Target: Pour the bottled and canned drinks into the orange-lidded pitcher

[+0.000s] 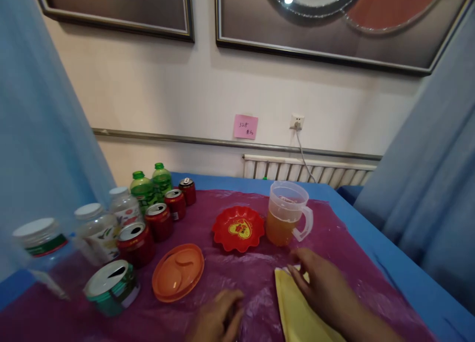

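In the head view, the right hand (326, 282) lies over a pale yellow, flat piece of folded cloth (297, 307) at the near edge of the table, with its thumb and fingertips close to the cloth's far corner. The fingers are bent and near one another; whether they pinch the fabric or only rest on it, I cannot tell. The left hand (222, 315), blurred at the bottom, has loosely curled fingers, and what it holds, if anything, is not clear.

The likeliest trouble is a spill. A translucent plastic pitcher (282, 213), partly filled with amber liquid, stands just beyond the right fingertips, its handle turned toward that hand's side. A quick forward or sideways sweep could catch the handle and tip it. The glossy purple plastic sheet (256, 277) under everything looks thin and wrinkled, so dragging the cloth might pull it along and unsettle the pitcher, or shift the red scalloped plastic plate (239, 230) beside it.

On the left, the round orange plastic dish (178, 272) sits near the left hand, where a careless wrist could nudge it against the green metal can (113, 287).
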Demonstrator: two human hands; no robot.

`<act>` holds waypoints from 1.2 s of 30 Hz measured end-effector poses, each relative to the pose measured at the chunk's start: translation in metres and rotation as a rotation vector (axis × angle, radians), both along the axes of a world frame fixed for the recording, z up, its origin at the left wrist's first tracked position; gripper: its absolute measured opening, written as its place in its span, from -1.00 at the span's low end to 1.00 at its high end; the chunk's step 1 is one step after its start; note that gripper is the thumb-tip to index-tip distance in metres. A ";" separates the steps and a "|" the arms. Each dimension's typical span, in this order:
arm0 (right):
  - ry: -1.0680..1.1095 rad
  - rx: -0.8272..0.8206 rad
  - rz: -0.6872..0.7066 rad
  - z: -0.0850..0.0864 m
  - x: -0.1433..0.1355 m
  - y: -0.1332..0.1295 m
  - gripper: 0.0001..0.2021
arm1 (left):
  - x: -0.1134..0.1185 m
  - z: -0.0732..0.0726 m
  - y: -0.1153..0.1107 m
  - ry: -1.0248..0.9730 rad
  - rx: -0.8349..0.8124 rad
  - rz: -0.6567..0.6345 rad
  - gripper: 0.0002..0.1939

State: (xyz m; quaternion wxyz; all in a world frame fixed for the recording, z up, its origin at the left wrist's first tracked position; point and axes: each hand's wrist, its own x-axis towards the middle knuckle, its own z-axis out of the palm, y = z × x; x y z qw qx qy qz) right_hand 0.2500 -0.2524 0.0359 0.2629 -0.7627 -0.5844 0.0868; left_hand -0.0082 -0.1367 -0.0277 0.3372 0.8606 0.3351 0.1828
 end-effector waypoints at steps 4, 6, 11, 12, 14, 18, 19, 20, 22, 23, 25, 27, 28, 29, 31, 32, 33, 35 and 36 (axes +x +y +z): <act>0.167 0.018 0.171 0.002 -0.042 0.036 -0.86 | -0.048 0.020 0.033 0.180 0.311 0.292 -0.68; 0.241 -0.017 0.208 -0.007 -0.059 0.043 -0.89 | -0.064 0.020 0.045 0.303 0.388 0.356 -0.67; 0.366 -0.088 0.279 -0.024 -0.077 0.045 -0.90 | -0.073 0.015 0.050 0.312 0.360 0.327 -0.70; 0.374 -0.081 0.290 -0.026 -0.077 0.045 -0.89 | -0.072 0.017 0.049 0.258 0.327 0.328 -0.71; 0.372 -0.030 0.314 -0.030 -0.074 0.044 -0.73 | -0.065 0.031 0.044 0.118 0.230 0.329 -0.71; 0.245 0.255 0.381 -0.033 -0.068 0.046 0.14 | -0.039 0.083 0.030 -0.123 -0.036 0.228 -0.67; 0.195 0.345 0.389 -0.031 -0.066 0.048 0.29 | -0.029 0.098 0.027 -0.167 -0.083 0.185 -0.67; 0.146 0.430 0.387 -0.028 -0.064 0.050 0.38 | -0.019 0.112 0.023 -0.203 -0.109 0.139 -0.69; 0.062 0.572 0.342 -0.015 -0.059 0.054 0.44 | 0.003 0.136 0.018 -0.262 -0.128 0.046 -0.71; 0.029 0.622 0.304 -0.007 -0.056 0.056 0.44 | 0.014 0.145 0.015 -0.283 -0.131 -0.005 -0.71; -0.023 0.699 0.230 0.010 -0.047 0.056 0.40 | 0.035 0.158 0.011 -0.329 -0.146 -0.089 -0.72; -0.080 0.771 0.181 0.027 -0.038 0.053 0.35 | 0.053 0.167 0.007 -0.397 -0.199 -0.142 -0.70; -0.119 0.805 0.167 0.034 -0.033 0.051 0.32 | 0.060 0.170 0.005 -0.432 -0.241 -0.163 -0.69; -0.163 0.837 0.158 0.040 -0.028 0.048 0.27 | 0.067 0.173 0.004 -0.462 -0.285 -0.179 -0.66; -0.254 0.857 0.156 0.051 -0.015 0.044 0.19 | 0.077 0.175 0.004 -0.499 -0.357 -0.194 -0.62; -0.286 0.836 0.158 0.056 -0.007 0.043 0.16 | 0.081 0.175 0.006 -0.518 -0.375 -0.184 -0.60; -0.300 0.801 0.151 0.062 0.002 0.044 0.14 | 0.084 0.172 0.008 -0.548 -0.378 -0.157 -0.58; -0.277 0.692 0.109 0.077 0.024 0.051 0.10 | 0.088 0.158 0.017 -0.624 -0.353 -0.066 -0.53; -0.244 0.634 0.067 0.086 0.036 0.056 0.07 | 0.089 0.146 0.022 -0.653 -0.330 -0.014 -0.51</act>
